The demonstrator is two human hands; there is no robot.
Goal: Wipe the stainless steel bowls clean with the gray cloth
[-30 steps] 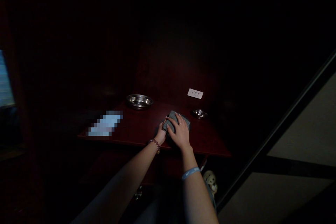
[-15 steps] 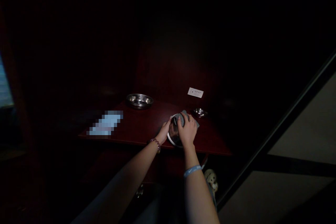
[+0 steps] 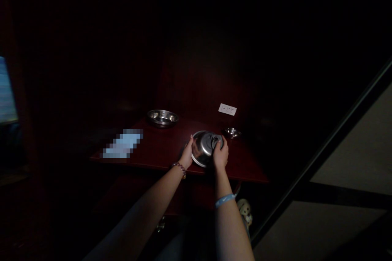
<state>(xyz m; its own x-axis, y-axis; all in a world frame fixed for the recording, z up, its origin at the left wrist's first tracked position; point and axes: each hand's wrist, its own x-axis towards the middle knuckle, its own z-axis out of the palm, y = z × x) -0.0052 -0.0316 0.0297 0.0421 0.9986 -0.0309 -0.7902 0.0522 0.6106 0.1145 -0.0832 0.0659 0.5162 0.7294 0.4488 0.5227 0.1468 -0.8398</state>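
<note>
Head view — left hand (image 3: 186, 155) and right hand (image 3: 221, 157) gripping steel bowl (image 3: 202, 149), blue wristband (image 3: 220, 202) — white swoosh (image 3: 226, 200)

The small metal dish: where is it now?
In the head view, the small metal dish sits right of centre on the red table, beyond the right hand and below the white socket.

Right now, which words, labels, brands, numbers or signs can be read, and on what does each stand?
No words or numbers can be read.
Blue wristband: white tick-shaped mark, no legible lettering.
White wall socket plate: markings too small to read.
Pale-blue patch: pixelated, unreadable.
Held metal bowl: dark lines, no readable lettering.
</note>
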